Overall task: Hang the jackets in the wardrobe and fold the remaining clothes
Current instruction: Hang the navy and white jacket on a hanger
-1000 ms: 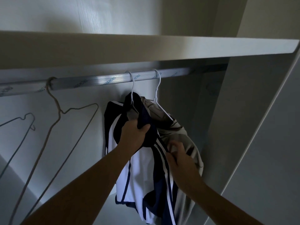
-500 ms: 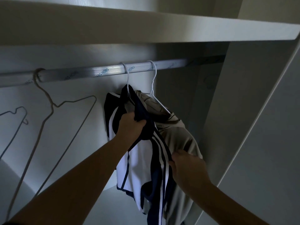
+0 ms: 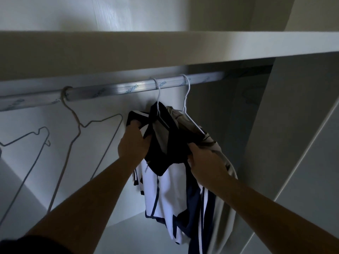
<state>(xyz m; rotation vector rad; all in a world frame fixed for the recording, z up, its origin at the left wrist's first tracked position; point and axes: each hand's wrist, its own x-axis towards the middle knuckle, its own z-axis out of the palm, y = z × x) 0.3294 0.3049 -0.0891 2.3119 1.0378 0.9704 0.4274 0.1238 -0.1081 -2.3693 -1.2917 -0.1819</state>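
The left hand (image 3: 133,143) grips the dark shoulder of the navy-and-white jacket (image 3: 168,191), fingers curled into the cloth. The right hand (image 3: 207,164) clutches its other shoulder. The jacket hangs on a white hanger (image 3: 158,99) from the wardrobe rail (image 3: 128,89), just beside a beige jacket (image 3: 222,153) (on its own hanger). A bare wire hanger (image 3: 77,121) hangs further left.

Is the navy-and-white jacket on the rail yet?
Hung: its white hanger hooks over the rail; left hand and right hand grip the jacket.
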